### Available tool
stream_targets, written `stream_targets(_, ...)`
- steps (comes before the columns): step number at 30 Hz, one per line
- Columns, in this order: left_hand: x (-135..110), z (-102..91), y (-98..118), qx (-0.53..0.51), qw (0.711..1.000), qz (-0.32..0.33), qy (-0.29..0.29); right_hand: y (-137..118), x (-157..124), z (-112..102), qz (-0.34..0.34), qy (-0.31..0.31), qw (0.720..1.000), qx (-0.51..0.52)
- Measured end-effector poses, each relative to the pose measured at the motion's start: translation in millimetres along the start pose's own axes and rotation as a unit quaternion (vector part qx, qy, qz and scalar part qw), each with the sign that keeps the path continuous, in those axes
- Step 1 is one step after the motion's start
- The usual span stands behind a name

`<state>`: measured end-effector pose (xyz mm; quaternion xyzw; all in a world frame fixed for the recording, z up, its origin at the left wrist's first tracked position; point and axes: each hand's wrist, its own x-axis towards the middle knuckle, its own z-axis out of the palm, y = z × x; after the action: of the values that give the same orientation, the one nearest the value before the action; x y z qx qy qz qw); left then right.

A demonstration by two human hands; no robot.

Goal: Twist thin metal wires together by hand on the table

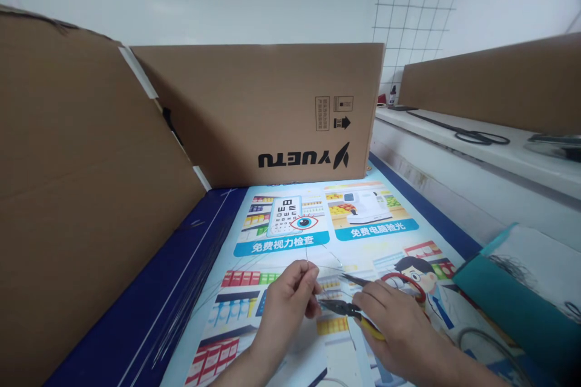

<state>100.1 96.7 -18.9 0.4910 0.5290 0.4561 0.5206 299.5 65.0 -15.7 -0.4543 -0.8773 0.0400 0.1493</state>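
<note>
My left hand [285, 302] pinches a thin metal wire [327, 254] between thumb and fingers; the wire curves up and to the right over a printed poster [295, 217] on the table. My right hand [399, 326] grips a pair of pliers [347, 296] with yellow handles. Their dark jaws are spread, one tip pointing at my left fingers, the other lying higher beside the wire. Both hands hover close together just above the poster.
Cardboard panels stand at the left [82, 193] and at the back [272, 109]. Several long thin wires [181, 290] lie along the blue strip at the left. A teal box [512, 308] holding wire sits at the right. Scissors [481, 136] lie on the white ledge.
</note>
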Motion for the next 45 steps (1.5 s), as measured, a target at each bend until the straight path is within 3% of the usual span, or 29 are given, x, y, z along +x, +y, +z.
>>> stream_targets(13,-8,3.3,-2,0.033,0.999,0.034,-0.012,-3,-2,8,-0.020,0.008,0.999,0.032)
stream_targets(23,-11,14.1,-16,-0.124,0.992,-0.020,-0.028,-9,-4,10,-0.040,0.057,0.997,0.037)
stream_targets(29,-13,16.5,-16,-0.159,0.987,-0.016,-0.013,-11,-4,12,-0.034,0.045,0.996,0.065)
stream_targets(45,-14,15.0,-18,-0.117,0.993,-0.008,-0.002,-9,-5,15,-0.020,0.032,0.996,0.082)
